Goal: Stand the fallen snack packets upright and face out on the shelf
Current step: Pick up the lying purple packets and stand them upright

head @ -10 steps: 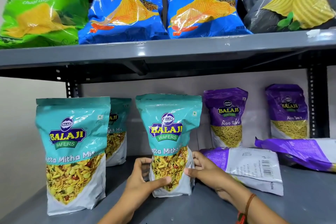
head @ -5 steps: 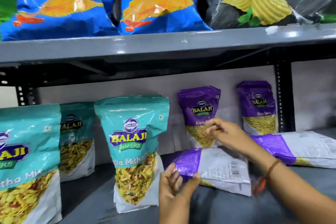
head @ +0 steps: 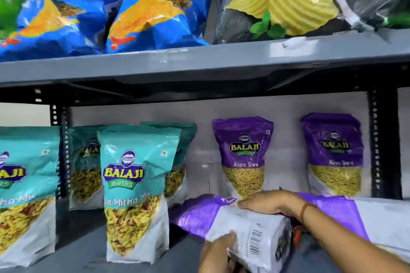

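A: Biggest stuff first?

B: Grey metal shelf unit [head: 199, 64] fills the frame. Upper tier: blue Crunchem chip bags [head: 153, 13] top left, black ridged-chip bag [head: 277, 2] top right. Lower tier [head: 88, 239]: teal Balaji Khatta Mitha Mix pouches, front one [head: 135, 193] upright at centre, yellow mix showing thru its clear window. Two purple Aloo Sev pouches [head: 244, 157] upright at the back, centre-right, thin yellow sev in their windows.

A: And the fallen one?

B: Fallen Aloo Sev packet [head: 239, 221], lower centre-right, lying w/ long axis left-right, purple top pointing left, white barcode back facing up. Another fallen purple packet [head: 346, 213] behind it, lower right.

A: Hands?

B: Right hand [head: 268, 204] lies palm-down on the packet's far upper edge, fingers flat. Left hand [head: 218, 250] at bottom centre, fingers curled onto its near edge. How firm the hold is, can't tell.

A: Vs half a sec ago?

B: Then the right hand hovered above by the upright sev pouch and the left was short of the packet. Now both touch it.
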Tool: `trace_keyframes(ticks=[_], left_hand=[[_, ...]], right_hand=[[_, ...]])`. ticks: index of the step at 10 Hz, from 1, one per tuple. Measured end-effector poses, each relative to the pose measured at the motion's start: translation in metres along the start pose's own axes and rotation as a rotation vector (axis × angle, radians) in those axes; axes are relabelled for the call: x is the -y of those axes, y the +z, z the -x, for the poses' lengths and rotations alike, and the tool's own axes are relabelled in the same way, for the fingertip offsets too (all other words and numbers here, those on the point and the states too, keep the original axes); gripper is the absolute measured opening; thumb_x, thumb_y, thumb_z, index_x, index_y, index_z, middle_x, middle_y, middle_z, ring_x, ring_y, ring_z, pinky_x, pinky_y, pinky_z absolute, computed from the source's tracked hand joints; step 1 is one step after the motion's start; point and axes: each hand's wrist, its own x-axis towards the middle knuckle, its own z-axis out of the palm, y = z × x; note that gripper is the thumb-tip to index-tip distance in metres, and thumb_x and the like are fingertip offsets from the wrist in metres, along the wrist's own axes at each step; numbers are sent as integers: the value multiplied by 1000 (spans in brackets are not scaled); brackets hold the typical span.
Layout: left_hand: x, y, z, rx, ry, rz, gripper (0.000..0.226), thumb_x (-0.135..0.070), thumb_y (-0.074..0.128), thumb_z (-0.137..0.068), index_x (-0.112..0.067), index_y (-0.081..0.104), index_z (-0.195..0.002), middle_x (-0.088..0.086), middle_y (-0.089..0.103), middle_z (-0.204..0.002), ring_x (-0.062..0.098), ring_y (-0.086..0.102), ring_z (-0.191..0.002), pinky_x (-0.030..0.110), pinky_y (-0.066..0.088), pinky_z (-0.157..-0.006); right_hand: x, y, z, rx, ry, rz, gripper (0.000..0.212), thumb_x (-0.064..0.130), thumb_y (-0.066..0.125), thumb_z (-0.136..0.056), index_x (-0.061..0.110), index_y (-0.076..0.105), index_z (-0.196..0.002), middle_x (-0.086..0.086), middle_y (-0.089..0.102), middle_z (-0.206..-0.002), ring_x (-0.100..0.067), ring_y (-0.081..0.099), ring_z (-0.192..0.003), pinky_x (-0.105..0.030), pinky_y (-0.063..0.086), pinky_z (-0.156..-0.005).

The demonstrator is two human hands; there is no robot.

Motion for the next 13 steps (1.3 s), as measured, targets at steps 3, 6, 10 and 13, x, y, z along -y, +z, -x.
trace_keyframes(ticks=[3,6,10,13], left_hand=[[-58,21,7,-63,328,280,33,5,35,-98,-2,66,-109,21,77,-91,35,74,-84,46,59,-80],[-58,-3,-31,114,440,66,28,-1,53,-92,0,63,-118,20,72,-115,27,72,-95,41,57,-88],[-53,-11,-32,-7,128,90,55,-52,35,-97,-12,73,-94,10,80,-82,29,69,-92,41,52,-88],[-49,-4,-23,29,395,-56,42,-18,70,-82,-10,61,-42,7,54,-40,13,48,-35,25,42,-49]], right_hand=[[-11,-2,54,-536,-293,-549,44,67,49,-81,29,59,-102,6,73,-101,-11,68,-96,-40,52,-95],[-9,42,80,-970,-312,-358,39,58,48,-85,30,46,-112,7,71,-90,-17,66,-75,-34,52,-67],[26,101,100,-686,-252,-849,72,57,69,-45,60,35,-109,16,41,-124,2,50,-101,-7,46,-83],[29,88,95,-707,-164,-846,107,56,77,-62,41,13,-145,23,16,-142,-8,11,-145,-28,18,-117]])
